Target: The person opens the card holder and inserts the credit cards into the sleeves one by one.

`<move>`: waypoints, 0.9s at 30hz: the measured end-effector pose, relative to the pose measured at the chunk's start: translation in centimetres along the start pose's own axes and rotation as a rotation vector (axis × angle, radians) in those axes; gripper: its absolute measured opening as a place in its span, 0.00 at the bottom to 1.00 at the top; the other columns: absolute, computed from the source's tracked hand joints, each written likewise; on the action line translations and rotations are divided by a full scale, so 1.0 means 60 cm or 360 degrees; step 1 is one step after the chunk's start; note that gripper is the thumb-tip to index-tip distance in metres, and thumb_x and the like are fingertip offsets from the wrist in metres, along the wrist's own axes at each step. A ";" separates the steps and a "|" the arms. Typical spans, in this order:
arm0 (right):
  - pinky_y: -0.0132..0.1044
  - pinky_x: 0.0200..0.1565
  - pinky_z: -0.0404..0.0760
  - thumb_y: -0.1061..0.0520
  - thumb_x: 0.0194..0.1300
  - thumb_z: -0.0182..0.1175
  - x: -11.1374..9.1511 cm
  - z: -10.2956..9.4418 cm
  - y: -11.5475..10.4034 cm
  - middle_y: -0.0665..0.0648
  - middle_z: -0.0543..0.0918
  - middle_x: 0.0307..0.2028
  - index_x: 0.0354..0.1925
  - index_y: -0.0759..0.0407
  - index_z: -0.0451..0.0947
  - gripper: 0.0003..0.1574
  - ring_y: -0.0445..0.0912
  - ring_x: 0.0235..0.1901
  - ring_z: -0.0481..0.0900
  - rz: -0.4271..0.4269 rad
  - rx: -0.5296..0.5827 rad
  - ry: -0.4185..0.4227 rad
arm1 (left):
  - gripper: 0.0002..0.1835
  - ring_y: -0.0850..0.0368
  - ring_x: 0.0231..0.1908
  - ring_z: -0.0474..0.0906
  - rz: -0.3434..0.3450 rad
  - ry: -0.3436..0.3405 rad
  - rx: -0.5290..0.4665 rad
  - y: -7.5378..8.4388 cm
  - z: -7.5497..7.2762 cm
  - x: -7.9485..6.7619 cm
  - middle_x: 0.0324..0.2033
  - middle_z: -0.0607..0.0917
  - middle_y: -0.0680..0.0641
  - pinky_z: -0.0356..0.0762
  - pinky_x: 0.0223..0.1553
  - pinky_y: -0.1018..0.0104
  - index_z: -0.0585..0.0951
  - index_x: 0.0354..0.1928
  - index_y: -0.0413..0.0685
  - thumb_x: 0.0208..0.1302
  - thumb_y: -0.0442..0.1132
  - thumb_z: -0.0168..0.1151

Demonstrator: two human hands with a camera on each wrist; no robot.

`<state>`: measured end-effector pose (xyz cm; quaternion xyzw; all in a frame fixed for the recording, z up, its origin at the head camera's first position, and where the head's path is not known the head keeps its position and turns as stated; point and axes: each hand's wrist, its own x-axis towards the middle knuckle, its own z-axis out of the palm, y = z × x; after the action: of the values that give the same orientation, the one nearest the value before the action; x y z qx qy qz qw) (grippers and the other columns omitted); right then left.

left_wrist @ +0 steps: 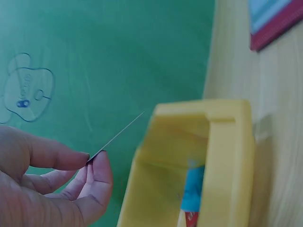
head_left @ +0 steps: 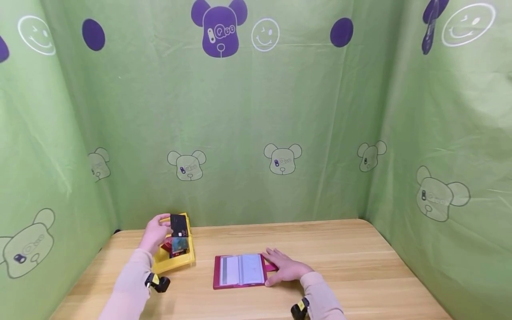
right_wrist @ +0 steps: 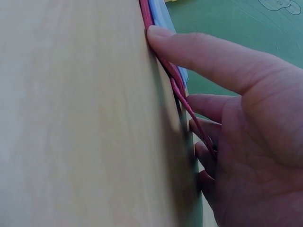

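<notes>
My left hand [head_left: 155,232] pinches a black bank card [head_left: 178,226] by its edge, thumb against fingers; in the left wrist view the card [left_wrist: 124,128] shows edge-on as a thin line. It is held over a yellow bin [head_left: 176,263], in which a teal card [head_left: 180,244] and red cards lie. On the table, an open red card holder [head_left: 216,272] shows its clear plastic sleeves [head_left: 252,269]. My right hand [head_left: 286,266] touches the holder's right edge, thumb at the near corner and fingers stretched out over the strap [head_left: 272,267].
The wooden table [head_left: 224,306] carries the bin at its far left and the holder near the middle. Green curtains [head_left: 256,111] with bear faces stand behind and at both sides. Each wrist wears a small black camera [head_left: 160,283].
</notes>
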<state>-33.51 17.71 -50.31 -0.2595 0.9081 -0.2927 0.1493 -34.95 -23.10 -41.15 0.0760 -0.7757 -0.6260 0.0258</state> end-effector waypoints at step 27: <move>0.69 0.71 0.46 0.43 0.47 0.71 0.001 -0.001 -0.001 0.69 0.50 0.75 0.74 0.61 0.54 0.62 0.67 0.75 0.45 -0.0017 0.0029 0.0014 | 0.36 0.55 0.35 0.76 0.0049 -0.0140 -0.0426 -0.015 0.143 -0.062 0.51 0.73 0.34 0.85 0.36 0.63 0.63 0.69 0.39 0.56 0.16 0.50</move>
<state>-33.55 17.71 -50.24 -0.2618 0.9046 -0.3029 0.1461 -32.36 -14.41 -43.69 0.0325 -0.6866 -0.7262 0.0111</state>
